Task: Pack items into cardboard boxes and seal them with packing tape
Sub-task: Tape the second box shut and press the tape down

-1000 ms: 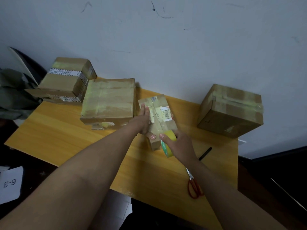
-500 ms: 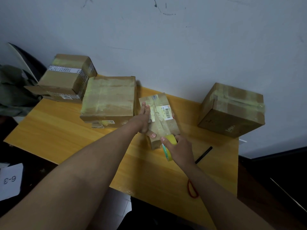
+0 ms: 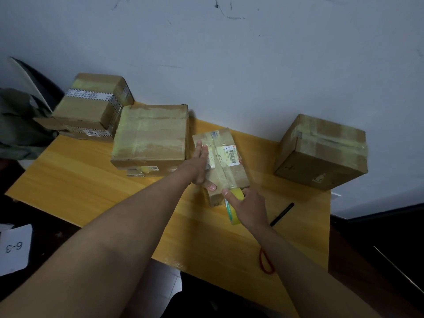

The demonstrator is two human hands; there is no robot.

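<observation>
A small cardboard box (image 3: 226, 171) with a white barcode label lies in the middle of the yellow table (image 3: 91, 187). My left hand (image 3: 199, 165) lies flat along the box's left side, fingers straight, thumb on the near end of its top. My right hand (image 3: 249, 206) grips a yellow roll of packing tape (image 3: 234, 208) at the box's near end. A strip of clear tape runs from the roll up along the box top.
A wide taped box (image 3: 150, 138) stands just left of the small one, with stacked boxes (image 3: 91, 109) behind it at the far left. Another taped box (image 3: 321, 152) sits at the right. A black pen (image 3: 282, 213) and red-handled scissors (image 3: 265, 263) lie near my right arm.
My right hand has drawn the tape roll a little toward me, down past the box's near end. The left hand stays pressed on the box.
</observation>
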